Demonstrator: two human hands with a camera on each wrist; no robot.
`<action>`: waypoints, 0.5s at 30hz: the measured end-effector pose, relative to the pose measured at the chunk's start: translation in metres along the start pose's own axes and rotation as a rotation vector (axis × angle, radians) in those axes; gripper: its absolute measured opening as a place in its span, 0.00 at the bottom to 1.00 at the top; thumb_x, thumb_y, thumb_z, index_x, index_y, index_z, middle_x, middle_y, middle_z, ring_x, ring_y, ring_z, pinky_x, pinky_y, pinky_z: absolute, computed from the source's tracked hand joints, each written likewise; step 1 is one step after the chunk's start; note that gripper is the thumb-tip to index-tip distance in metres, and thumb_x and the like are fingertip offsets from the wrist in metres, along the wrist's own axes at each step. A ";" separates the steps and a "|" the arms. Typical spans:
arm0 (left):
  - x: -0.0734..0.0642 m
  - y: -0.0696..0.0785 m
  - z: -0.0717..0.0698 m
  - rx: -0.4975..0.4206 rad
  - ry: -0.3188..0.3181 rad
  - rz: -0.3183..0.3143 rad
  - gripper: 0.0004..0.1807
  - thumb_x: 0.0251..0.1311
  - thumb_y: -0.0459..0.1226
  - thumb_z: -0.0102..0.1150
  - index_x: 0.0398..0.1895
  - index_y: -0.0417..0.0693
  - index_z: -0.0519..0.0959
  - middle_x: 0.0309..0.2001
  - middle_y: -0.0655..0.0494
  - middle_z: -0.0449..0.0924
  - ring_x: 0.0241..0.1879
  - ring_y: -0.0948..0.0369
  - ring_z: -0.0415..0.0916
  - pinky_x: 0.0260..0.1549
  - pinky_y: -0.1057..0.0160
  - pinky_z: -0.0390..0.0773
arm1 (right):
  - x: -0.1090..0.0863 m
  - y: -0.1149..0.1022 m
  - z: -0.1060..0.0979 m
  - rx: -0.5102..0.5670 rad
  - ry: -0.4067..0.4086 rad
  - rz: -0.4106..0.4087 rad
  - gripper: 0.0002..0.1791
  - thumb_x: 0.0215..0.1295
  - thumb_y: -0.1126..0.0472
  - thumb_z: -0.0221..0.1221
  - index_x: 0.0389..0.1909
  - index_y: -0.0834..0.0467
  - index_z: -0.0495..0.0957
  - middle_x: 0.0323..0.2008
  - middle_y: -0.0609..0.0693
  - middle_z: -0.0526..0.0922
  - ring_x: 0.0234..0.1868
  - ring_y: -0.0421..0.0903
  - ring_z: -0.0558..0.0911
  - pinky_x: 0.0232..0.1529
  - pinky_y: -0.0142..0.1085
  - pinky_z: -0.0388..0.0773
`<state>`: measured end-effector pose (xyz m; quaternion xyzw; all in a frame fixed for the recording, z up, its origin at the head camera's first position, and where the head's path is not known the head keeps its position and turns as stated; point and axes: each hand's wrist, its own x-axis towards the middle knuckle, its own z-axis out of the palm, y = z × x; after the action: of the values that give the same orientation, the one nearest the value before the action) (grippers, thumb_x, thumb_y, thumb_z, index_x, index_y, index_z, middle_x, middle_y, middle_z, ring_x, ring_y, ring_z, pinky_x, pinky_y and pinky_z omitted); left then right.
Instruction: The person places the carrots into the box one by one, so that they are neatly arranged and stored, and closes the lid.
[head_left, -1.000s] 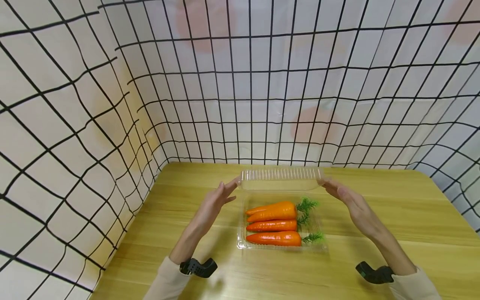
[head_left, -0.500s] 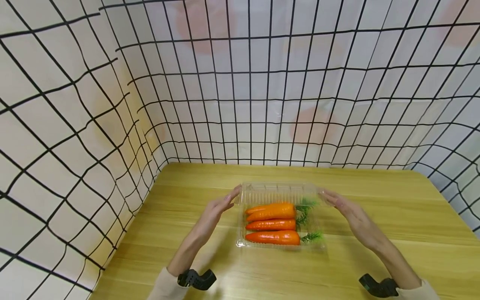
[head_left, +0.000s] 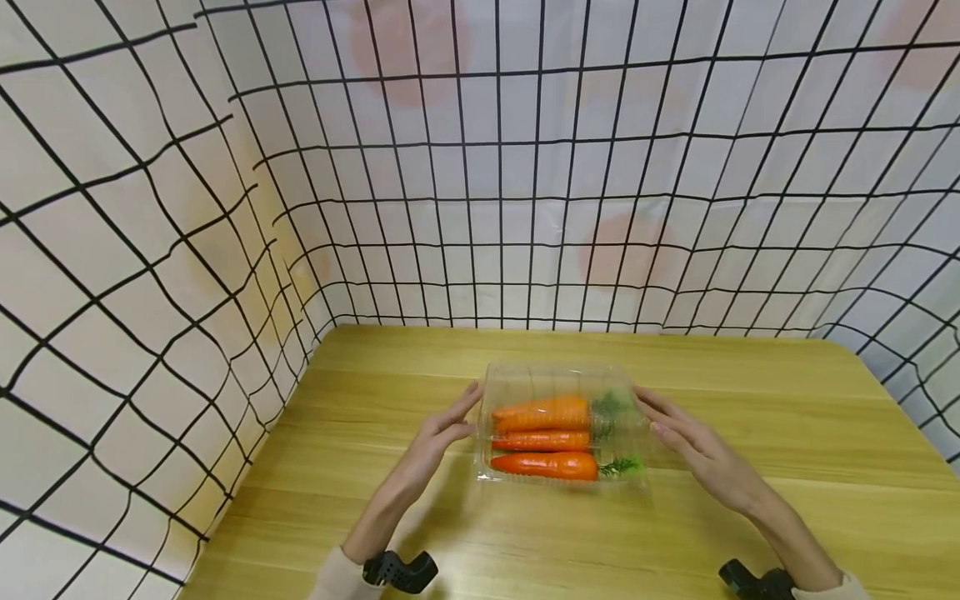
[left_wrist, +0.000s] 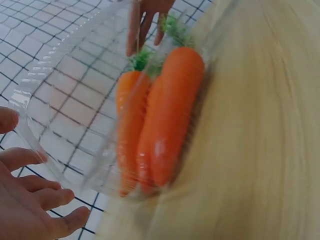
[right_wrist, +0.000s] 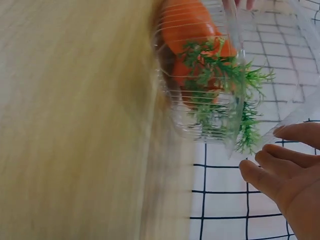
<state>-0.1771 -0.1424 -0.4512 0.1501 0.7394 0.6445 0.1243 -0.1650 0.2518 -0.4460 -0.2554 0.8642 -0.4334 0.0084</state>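
A clear plastic clamshell box (head_left: 486, 477) lies on the table with several orange carrots (head_left: 543, 465) side by side in its base. Their green tops (head_left: 618, 467) point right. The hinged lid (head_left: 555, 375) slants over the carrots, and the wrist views show it at an angle to the base. At the lid's left side is my left hand (head_left: 423, 454), fingers loosely extended, the uppermost digit touching the lid edge (left_wrist: 25, 112). My right hand (head_left: 712, 467) is at the opposite side, a fingertip at the lid's edge, its other fingers relaxed below.
The wooden table (head_left: 570, 550) extends around the box. Black wire grid panels (head_left: 480, 200) backed by pale patterned sheets stand along its back and sides. A black wrist camera (head_left: 401, 573) sits on the left forearm, another (head_left: 753, 581) on the right.
The lid has swung from upright at the back down toward me over the carrots. Both hands have come forward and down along its sides with it. The carrots stay in the base.
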 end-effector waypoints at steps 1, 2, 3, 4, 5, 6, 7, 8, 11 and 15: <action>0.000 -0.002 0.001 -0.001 0.001 -0.002 0.32 0.76 0.37 0.46 0.81 0.50 0.60 0.85 0.51 0.45 0.85 0.50 0.38 0.82 0.34 0.39 | -0.001 0.001 0.001 0.012 -0.003 -0.004 0.26 0.85 0.61 0.40 0.80 0.59 0.60 0.83 0.56 0.53 0.76 0.22 0.50 0.69 0.16 0.58; 0.000 -0.004 0.001 -0.001 0.002 -0.004 0.32 0.75 0.36 0.47 0.82 0.50 0.59 0.85 0.51 0.45 0.85 0.50 0.38 0.82 0.35 0.40 | -0.001 0.002 0.002 0.024 -0.006 -0.012 0.26 0.85 0.62 0.41 0.79 0.61 0.61 0.83 0.57 0.52 0.76 0.20 0.50 0.66 0.11 0.55; 0.000 -0.006 0.002 -0.002 0.000 -0.006 0.33 0.74 0.36 0.48 0.82 0.50 0.58 0.85 0.51 0.44 0.85 0.49 0.38 0.82 0.35 0.40 | -0.002 0.004 0.003 0.032 -0.010 -0.018 0.26 0.84 0.62 0.42 0.78 0.62 0.61 0.83 0.58 0.52 0.76 0.19 0.49 0.65 0.10 0.53; 0.001 -0.008 0.002 -0.005 -0.002 -0.003 0.34 0.74 0.35 0.48 0.82 0.49 0.58 0.85 0.50 0.44 0.85 0.48 0.38 0.82 0.35 0.40 | -0.002 0.005 0.003 0.023 -0.011 -0.016 0.26 0.84 0.62 0.43 0.79 0.62 0.62 0.83 0.57 0.52 0.76 0.20 0.49 0.65 0.10 0.54; 0.001 -0.010 0.003 -0.007 -0.001 -0.007 0.34 0.74 0.35 0.48 0.82 0.49 0.58 0.85 0.50 0.44 0.85 0.48 0.38 0.82 0.35 0.40 | -0.003 0.006 0.004 0.002 -0.008 -0.010 0.26 0.84 0.62 0.44 0.79 0.60 0.62 0.83 0.55 0.52 0.76 0.20 0.50 0.66 0.13 0.57; 0.001 -0.011 0.004 -0.011 -0.001 -0.013 0.34 0.73 0.35 0.49 0.82 0.50 0.57 0.85 0.51 0.44 0.85 0.48 0.38 0.82 0.36 0.40 | -0.003 0.006 0.005 -0.009 -0.008 -0.008 0.27 0.83 0.62 0.45 0.79 0.60 0.62 0.83 0.54 0.52 0.76 0.21 0.50 0.69 0.19 0.63; 0.001 -0.013 0.004 -0.014 -0.004 -0.014 0.35 0.73 0.36 0.49 0.82 0.50 0.57 0.85 0.51 0.43 0.85 0.48 0.37 0.82 0.36 0.40 | -0.004 0.006 0.005 -0.021 -0.005 -0.009 0.27 0.83 0.62 0.47 0.79 0.59 0.62 0.83 0.53 0.52 0.76 0.21 0.50 0.71 0.28 0.69; 0.000 -0.014 0.005 -0.016 -0.008 -0.013 0.35 0.73 0.36 0.50 0.83 0.50 0.56 0.85 0.50 0.42 0.85 0.47 0.37 0.82 0.35 0.40 | -0.004 0.007 0.006 -0.032 -0.001 -0.012 0.28 0.82 0.62 0.48 0.79 0.60 0.62 0.83 0.52 0.52 0.76 0.22 0.50 0.74 0.40 0.71; 0.000 -0.017 0.005 -0.012 -0.015 -0.019 0.36 0.73 0.36 0.51 0.83 0.50 0.55 0.85 0.49 0.41 0.84 0.47 0.37 0.82 0.36 0.41 | -0.006 0.008 0.010 -0.040 0.009 -0.008 0.31 0.78 0.61 0.55 0.79 0.60 0.62 0.84 0.50 0.51 0.76 0.23 0.48 0.67 0.75 0.65; 0.000 -0.021 0.005 0.015 -0.028 -0.002 0.37 0.73 0.34 0.52 0.83 0.48 0.54 0.85 0.44 0.40 0.84 0.45 0.39 0.82 0.38 0.45 | -0.008 0.009 0.015 -0.029 0.016 0.002 0.36 0.74 0.61 0.61 0.79 0.62 0.61 0.84 0.46 0.49 0.76 0.22 0.46 0.59 0.85 0.57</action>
<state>-0.1766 -0.1404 -0.4723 0.1594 0.7427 0.6365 0.1341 -0.1585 0.2490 -0.4640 -0.2510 0.8707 -0.4229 -0.0019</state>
